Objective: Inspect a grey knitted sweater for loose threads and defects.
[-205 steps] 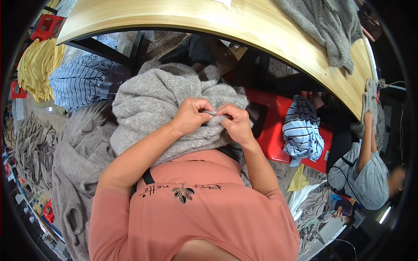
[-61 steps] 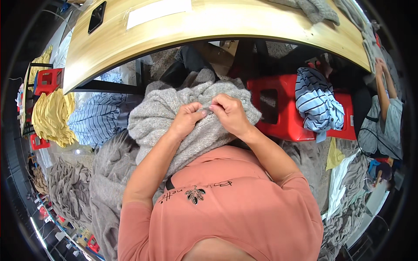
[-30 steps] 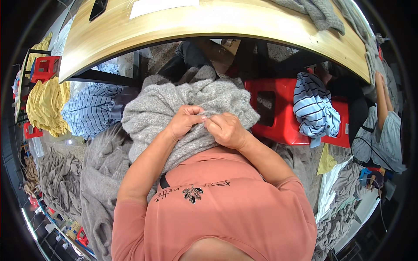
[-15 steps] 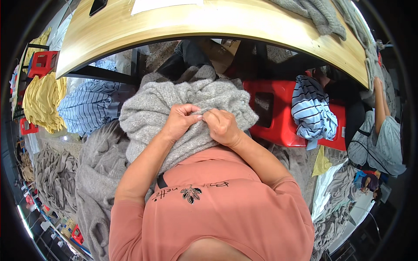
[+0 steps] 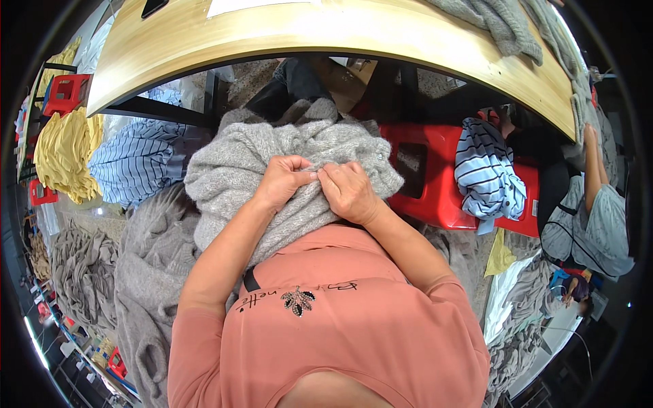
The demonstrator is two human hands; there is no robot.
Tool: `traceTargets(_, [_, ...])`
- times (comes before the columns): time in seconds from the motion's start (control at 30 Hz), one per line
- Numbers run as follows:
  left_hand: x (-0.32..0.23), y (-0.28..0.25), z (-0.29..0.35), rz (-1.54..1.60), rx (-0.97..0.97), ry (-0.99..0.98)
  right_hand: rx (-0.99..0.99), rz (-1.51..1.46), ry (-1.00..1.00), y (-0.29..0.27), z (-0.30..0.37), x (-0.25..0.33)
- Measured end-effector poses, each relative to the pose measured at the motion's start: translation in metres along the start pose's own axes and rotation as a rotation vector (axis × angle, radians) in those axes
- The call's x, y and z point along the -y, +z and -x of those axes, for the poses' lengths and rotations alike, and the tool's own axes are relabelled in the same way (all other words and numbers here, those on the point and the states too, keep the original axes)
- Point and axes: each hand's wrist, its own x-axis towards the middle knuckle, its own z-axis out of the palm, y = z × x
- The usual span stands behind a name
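Observation:
A bunched grey knit garment (image 5: 231, 160) lies across my lap, its folds piled up toward the table. My left hand (image 5: 282, 182) is closed on it, with thumb and forefinger pinched together at a fold. Just beside it, my right hand (image 5: 347, 190) also pinches the knit, the two thumbs almost touching. Whether something small sits between the fingertips is too fine to make out. Part of the knit is hidden beneath both hands and forearms.
The wooden table (image 5: 326, 30) curves across the front, with a phone (image 5: 154, 7) on it. At right stands a red stool (image 5: 435, 177) with a striped blue shirt (image 5: 486, 170). Yellow cloth (image 5: 64, 160) and grey knits (image 5: 160, 265) heap at left. A co-worker's arm (image 5: 593, 160) shows far right.
My right hand's fingers have straightened and spread slightly from a tighter curl over the knit. My left hand stays pinched in nearly the same place.

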Motion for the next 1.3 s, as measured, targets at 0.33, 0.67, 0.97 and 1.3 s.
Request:
traceTargets(0.33, [-0.004,-0.003,-0.001,0.079,-0.026,-0.006,0.058,-0.016,0.052,-0.013,-0.003,0.007])
traceTargets(0.67, [-0.005,-0.008,-0.004,0.199,-0.013,-0.006,-0.063,0.074,0.006,0.004,-0.013,0.008])
traceTargets(0.97, [-0.024,-0.007,0.016,-0.258,-0.025,0.126,-0.034,-0.152,-0.176,-0.018,-0.019,0.028])
traceTargets(1.3, [-0.046,-0.023,0.046,-0.546,-0.013,0.269,-0.075,-0.553,0.110,-0.035,-0.029,0.040])
